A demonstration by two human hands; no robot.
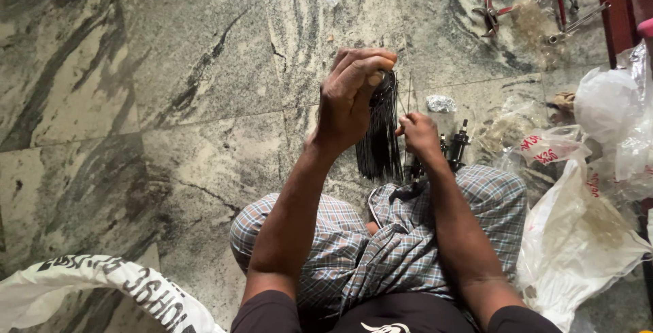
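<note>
left hand point(350, 95) clamped on spoke bundle point(381, 136); right hand point(416, 134) pinching one spoke point(409, 95). risk: loose grip, likely spilling spokes onto floor point(170, 68).

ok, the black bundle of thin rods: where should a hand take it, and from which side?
Probably at the top end, where the left hand already fists around the bundle of thin black rods. They are gathered tight there and fan out loose below, so closing around the top from the side keeps them together. The right hand pinches a single rod beside it.
</note>
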